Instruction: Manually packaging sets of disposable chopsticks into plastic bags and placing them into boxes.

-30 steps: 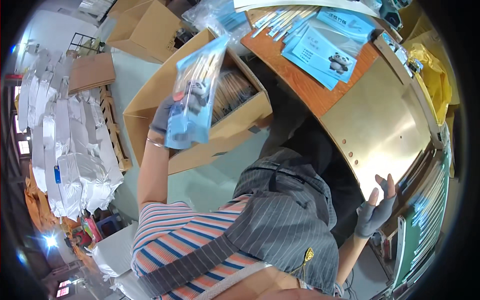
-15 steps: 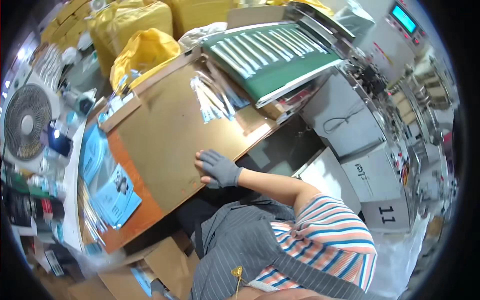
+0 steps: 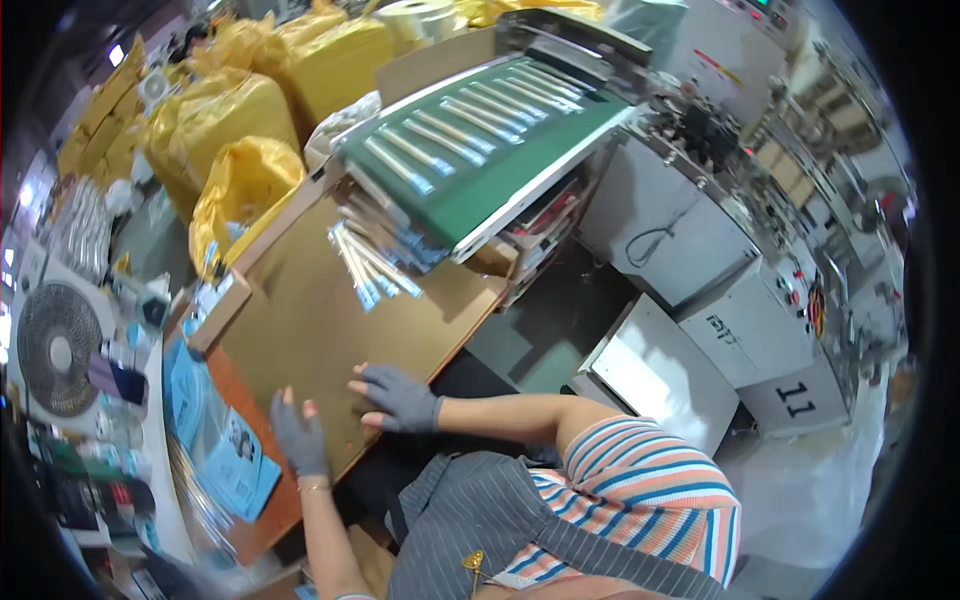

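Observation:
My left hand (image 3: 300, 432), in a grey glove with bare fingertips, is over the near part of the brown tabletop (image 3: 300, 340), fingers stretched out and holding nothing. To its right, my right hand (image 3: 398, 398) in a matching glove is at the table's near edge, its fingers spread and nothing in them. Beyond both hands lies a loose pile of slim, clear-wrapped packets (image 3: 368, 268) with pale sticks and blue ends. More such packets (image 3: 450, 137) lie side by side on the green conveyor belt (image 3: 460, 208) past the pile.
Blue printed bags (image 3: 240, 462) lie on the orange strip at the table's left. A fan (image 3: 62, 350) stands farther left. An open yellow sack (image 3: 240, 190) is beyond the table. White machine cabinets (image 3: 665, 225) and a low white box (image 3: 660, 370) stand to the right.
My left hand has risen from the cardboard box at the lower left to the tabletop. The view has shifted. My right hand remains near the table edge, fingers now more spread.

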`<state>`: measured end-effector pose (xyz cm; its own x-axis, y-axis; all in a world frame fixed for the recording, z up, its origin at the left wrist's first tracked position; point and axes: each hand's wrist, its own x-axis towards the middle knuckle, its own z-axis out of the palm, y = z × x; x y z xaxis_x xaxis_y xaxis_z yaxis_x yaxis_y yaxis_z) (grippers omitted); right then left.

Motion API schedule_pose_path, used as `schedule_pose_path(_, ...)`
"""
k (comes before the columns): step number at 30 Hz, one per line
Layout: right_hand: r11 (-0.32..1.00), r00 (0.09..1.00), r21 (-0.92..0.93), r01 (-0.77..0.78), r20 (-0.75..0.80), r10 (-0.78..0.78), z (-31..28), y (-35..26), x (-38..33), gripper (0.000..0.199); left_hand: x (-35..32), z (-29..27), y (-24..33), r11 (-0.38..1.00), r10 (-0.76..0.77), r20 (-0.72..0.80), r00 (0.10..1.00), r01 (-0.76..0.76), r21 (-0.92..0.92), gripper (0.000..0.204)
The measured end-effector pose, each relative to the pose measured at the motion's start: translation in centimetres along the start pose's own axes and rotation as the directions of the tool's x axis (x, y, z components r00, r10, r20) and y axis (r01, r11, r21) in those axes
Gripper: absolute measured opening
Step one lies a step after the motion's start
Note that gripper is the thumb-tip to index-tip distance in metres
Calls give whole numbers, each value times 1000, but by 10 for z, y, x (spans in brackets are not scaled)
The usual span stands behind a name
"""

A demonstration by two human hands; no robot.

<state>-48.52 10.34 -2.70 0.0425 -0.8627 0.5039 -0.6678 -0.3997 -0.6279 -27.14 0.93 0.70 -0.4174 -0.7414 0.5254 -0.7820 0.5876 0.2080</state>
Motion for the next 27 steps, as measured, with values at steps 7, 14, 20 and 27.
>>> schedule_pose_path(7, 739, 817, 642, 203, 305, -489, 29, -115, 52, 24, 63, 120, 44, 998, -53, 59, 997, 51, 28, 48)
schedule_pose_path(14, 415, 402, 909, -26, 389, -829, 30, -209, 79, 36, 66, 129, 46, 999, 22, 57, 998, -20, -40, 44)
schedule_pose_path(20, 493, 584, 531, 689, -3, -812, -9, -255, 76, 36, 68, 131, 40, 999, 12, 28, 1000, -11, -35, 42)
schedule_pose_path(27, 778, 683, -26, 628, 497, -535, -7, -238, 61, 50, 71, 133, 47, 998, -18, 44, 999, 21, -62, 41)
